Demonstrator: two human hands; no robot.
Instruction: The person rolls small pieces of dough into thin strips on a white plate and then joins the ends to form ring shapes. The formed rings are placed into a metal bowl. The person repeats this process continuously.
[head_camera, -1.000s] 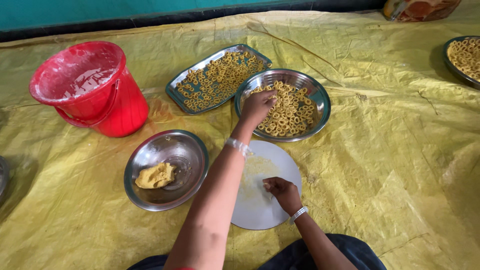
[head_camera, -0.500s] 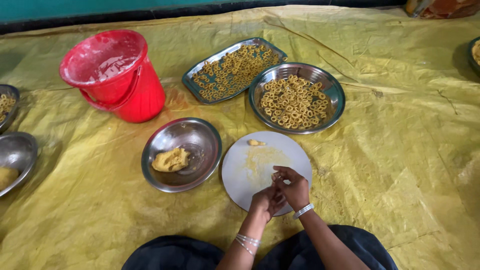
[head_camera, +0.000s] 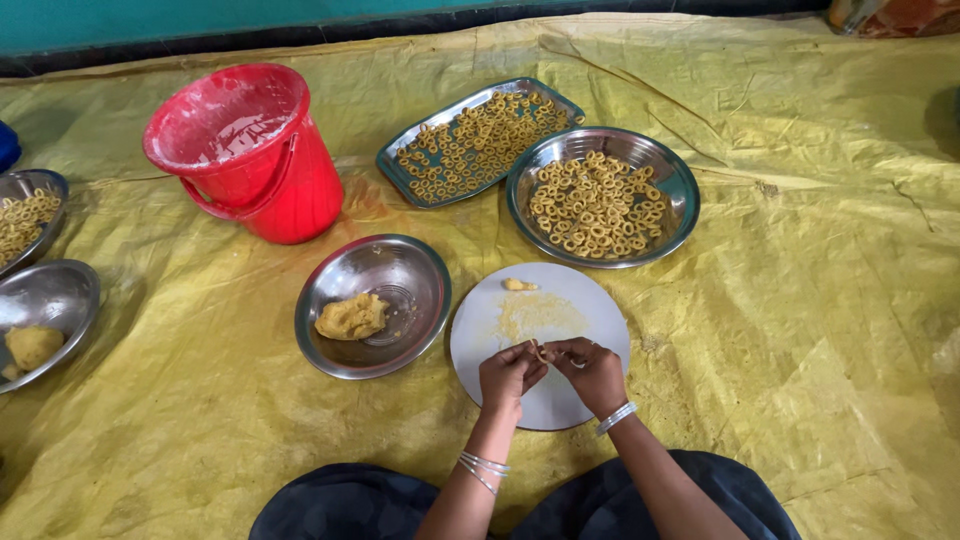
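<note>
On the yellow tarp (head_camera: 820, 300), our left hand (head_camera: 508, 372) and right hand (head_camera: 592, 370) – 2 grips pinched shut on a dough bit (head_camera: 540, 351) – we roll gently over the white plate (head_camera: 560, 400).

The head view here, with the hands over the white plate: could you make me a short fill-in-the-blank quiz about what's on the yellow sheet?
1. Both hands, left hand and right hand, pinch a small dough piece above the round ____ plate.
2. The bucket is ____ in colour.
3. The steel bowl beside the plate holds a lump of ____.
4. The round steel dish is filled with small dough ____.

Missing words: white; red; dough; rings
</note>
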